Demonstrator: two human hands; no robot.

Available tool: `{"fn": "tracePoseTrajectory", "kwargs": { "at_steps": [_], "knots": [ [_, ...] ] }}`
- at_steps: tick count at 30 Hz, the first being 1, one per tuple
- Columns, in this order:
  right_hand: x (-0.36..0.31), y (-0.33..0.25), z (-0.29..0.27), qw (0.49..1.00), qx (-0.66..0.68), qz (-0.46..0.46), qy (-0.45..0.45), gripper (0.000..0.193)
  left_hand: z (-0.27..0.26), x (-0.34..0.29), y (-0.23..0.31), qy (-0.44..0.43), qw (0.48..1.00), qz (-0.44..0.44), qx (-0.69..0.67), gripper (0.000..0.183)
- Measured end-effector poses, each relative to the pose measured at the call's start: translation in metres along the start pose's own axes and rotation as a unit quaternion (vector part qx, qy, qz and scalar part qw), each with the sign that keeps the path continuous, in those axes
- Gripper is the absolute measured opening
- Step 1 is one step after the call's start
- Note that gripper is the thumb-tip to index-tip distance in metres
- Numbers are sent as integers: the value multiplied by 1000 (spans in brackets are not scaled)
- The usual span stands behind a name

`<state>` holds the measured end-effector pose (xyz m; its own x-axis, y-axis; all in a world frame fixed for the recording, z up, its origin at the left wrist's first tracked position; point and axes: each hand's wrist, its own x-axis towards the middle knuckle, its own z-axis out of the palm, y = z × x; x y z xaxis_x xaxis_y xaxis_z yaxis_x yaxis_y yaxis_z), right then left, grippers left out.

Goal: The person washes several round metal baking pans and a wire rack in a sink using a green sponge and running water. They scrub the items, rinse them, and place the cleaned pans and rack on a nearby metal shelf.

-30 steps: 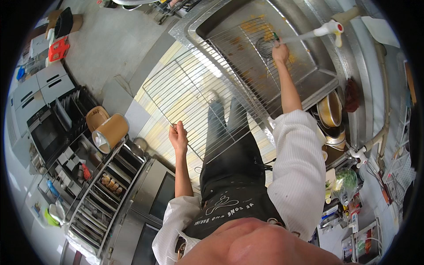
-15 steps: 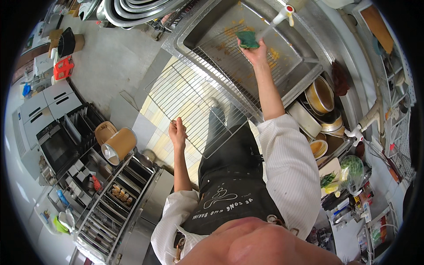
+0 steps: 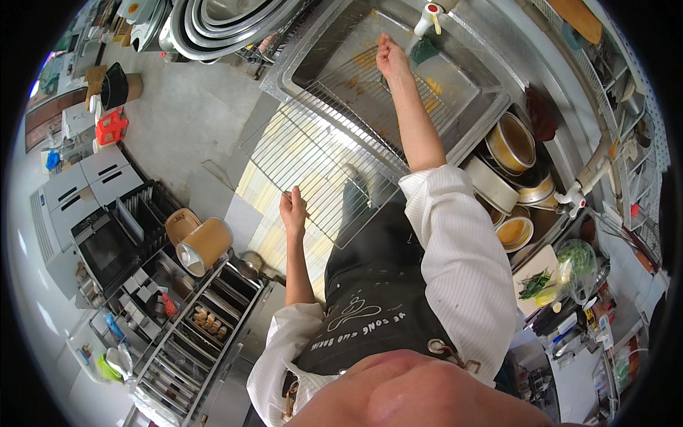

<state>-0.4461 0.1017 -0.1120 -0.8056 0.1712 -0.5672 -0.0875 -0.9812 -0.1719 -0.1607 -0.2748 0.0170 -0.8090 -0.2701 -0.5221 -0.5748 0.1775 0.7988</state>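
A large wire cooling rack [image 3: 313, 160] slants across the sink's front rim, with its far part over the basin. My left hand [image 3: 292, 208] is closed around its near left edge. Above the sink [image 3: 299, 62], my right hand [image 3: 391, 57] has its fingers curled together near the rack's far part; what they hold, if anything, is hidden. A green scouring pad [image 3: 424, 51] is beyond that hand, below the white tap [image 3: 431, 16]. Orange-brown bits [image 3: 432, 87] are scattered in the basin.
Nested metal bowls [image 3: 235, 28] stand left of the sink. Round pans [image 3: 511, 142] are stacked at its right. A tray trolley [image 3: 199, 334] and a tipped tan bucket [image 3: 206, 245] are at my left. Greens [image 3: 533, 283] lie on a board at the right.
The green pad has left my right hand and is now near the tap. My right hand has moved left and farther over the basin, fingers curled. My left hand still grips the rack.
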Motion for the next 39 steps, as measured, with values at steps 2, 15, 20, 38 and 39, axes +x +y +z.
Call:
{"fn": "tracePoseTrajectory", "kwargs": {
  "at_steps": [2,15,20,38,39],
  "knots": [
    [-23,6,-9,984,-177,-12,27,10,-4,-2,-2,10,1000,1,0,33],
    [-38,-45,-68,981,-193,7,32,42,-98,35,-95,30,993,-111,-6,32],
    [-10,-14,-20,982,-179,-61,-28,49,-65,48,-104,-13,995,-102,12,35],
    [-70,136,-11,134,-846,-291,-426,59,-14,49,-123,97,995,-32,-1,34],
    [-37,85,4,209,-817,-359,-400,52,-15,47,-128,108,994,-16,-12,36]
  ]
}}
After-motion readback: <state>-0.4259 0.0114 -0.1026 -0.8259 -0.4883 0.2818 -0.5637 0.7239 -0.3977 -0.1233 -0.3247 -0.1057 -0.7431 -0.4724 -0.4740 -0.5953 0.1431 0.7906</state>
